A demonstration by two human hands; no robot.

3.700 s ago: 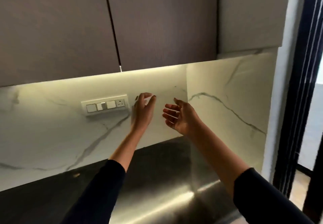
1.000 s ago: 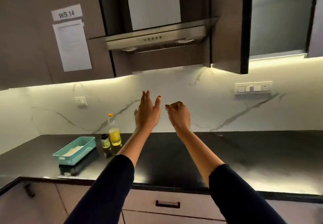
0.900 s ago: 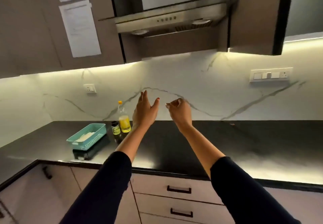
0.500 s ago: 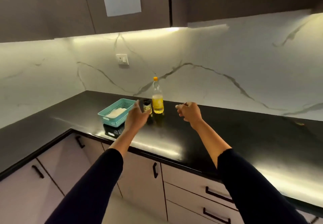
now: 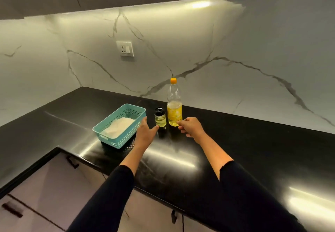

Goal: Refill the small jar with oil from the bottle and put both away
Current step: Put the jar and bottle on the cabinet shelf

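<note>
The jar (image 5: 160,118) stands upright on the black counter (image 5: 244,146), capped with a black lid (image 5: 159,110) and holding pale oil in its lower part. The bottle (image 5: 174,105) stands upright just to its right, close beside it; whether the two touch cannot be told. The bottle carries an orange cap (image 5: 173,80) and a yellow label, with oil filling roughly its lower half. A teal basket (image 5: 125,135) sits to the left of the jar, near but apart from it, and contains a white cloth (image 5: 117,127). The left hand (image 5: 145,134) reaches between the basket and the jar, fingers spread apart, thumb tip at the base of the jar and fingertips by the basket's right wall; it grips nothing. The right hand (image 5: 192,127) is held in front of the bottle's base with fingers curled loosely inward; contact with the bottle cannot be told, and it holds nothing visible. Both forearms wear dark sleeves. A marble backsplash rises behind the items, with a wall socket (image 5: 125,48) above the basket. Nothing lies between the hands and the jar or bottle. Cabinet fronts with dark handles run below the counter edge.
</note>
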